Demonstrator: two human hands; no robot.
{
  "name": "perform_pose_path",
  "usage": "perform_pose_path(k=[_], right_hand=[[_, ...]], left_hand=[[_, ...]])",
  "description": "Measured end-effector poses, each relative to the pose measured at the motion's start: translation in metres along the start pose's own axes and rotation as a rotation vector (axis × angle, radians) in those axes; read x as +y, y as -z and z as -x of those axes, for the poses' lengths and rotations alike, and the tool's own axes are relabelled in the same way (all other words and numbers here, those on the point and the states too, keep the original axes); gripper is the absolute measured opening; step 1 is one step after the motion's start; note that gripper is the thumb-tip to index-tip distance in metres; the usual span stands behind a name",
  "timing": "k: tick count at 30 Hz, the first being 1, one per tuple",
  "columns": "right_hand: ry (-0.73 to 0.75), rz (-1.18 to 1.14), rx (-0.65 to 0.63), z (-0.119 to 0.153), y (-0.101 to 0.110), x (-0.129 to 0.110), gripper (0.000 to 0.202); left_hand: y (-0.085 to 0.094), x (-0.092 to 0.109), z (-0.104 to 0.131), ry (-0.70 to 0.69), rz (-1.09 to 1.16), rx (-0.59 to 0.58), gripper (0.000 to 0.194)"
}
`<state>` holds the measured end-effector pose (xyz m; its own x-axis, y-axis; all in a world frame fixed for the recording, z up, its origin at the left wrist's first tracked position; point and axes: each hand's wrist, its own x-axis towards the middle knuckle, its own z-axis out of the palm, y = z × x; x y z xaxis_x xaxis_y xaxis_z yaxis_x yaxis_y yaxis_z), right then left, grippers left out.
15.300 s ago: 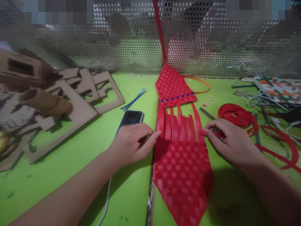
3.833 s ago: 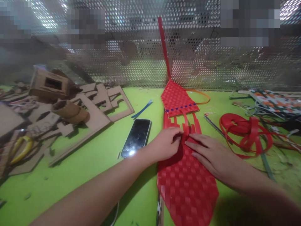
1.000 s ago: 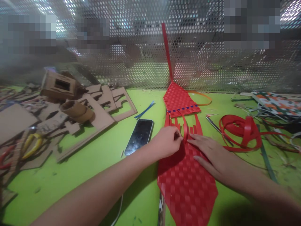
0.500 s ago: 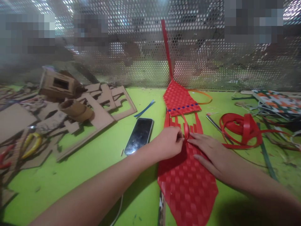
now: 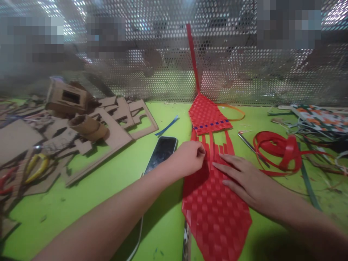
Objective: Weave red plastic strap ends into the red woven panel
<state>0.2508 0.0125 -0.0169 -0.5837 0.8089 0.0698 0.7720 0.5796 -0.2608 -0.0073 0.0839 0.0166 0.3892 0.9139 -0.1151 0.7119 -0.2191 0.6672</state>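
A large red woven piece [image 5: 217,210] lies on the green table. Red strips [image 5: 212,143] run from its upper end to a smaller red woven piece [image 5: 208,112] with a blue-checked band, and one long red strip [image 5: 192,58] rises from that piece against the mesh. My left hand [image 5: 190,157] is closed above the left upper edge of the large weave; its curled fingertips are too small to show what they pinch, if anything. Fingers spread, my right hand [image 5: 241,175] rests on the right side of the weave.
Left of the weave lies a phone [image 5: 161,152] with a white cable. Cardboard pieces [image 5: 116,136] and yellow-handled scissors [image 5: 38,168] fill the left side. A red strip coil [image 5: 274,150], a metal pen-like tool [image 5: 248,145] and an orange-green woven piece [image 5: 320,117] lie right. Behind stands a mesh screen [image 5: 152,79].
My left hand has moved slightly left and up, away from my right fingertips. The middle strip, earlier looped up between my hands, now lies flat. The red coil has shifted slightly.
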Motion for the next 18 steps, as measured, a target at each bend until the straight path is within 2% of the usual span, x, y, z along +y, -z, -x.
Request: perform_pose_path(k=[6, 12, 15, 18], right_hand=[[-0.042, 0.067, 0.047, -0.007, -0.004, -0.015, 0.058], [-0.052, 0.093, 0.088, -0.010, -0.008, -0.021, 0.057], [-0.042, 0.095, 0.088, -0.010, -0.009, -0.020, 0.056], [-0.040, 0.101, 0.084, -0.010, -0.009, -0.019, 0.057]], left_hand=[[0.000, -0.006, -0.006, 0.047, 0.030, 0.022, 0.033], [0.008, -0.005, -0.011, 0.105, 0.194, -0.099, 0.043], [0.010, -0.005, -0.014, 0.163, 0.340, -0.197, 0.039], [0.011, -0.006, -0.017, 0.222, 0.458, -0.213, 0.029]])
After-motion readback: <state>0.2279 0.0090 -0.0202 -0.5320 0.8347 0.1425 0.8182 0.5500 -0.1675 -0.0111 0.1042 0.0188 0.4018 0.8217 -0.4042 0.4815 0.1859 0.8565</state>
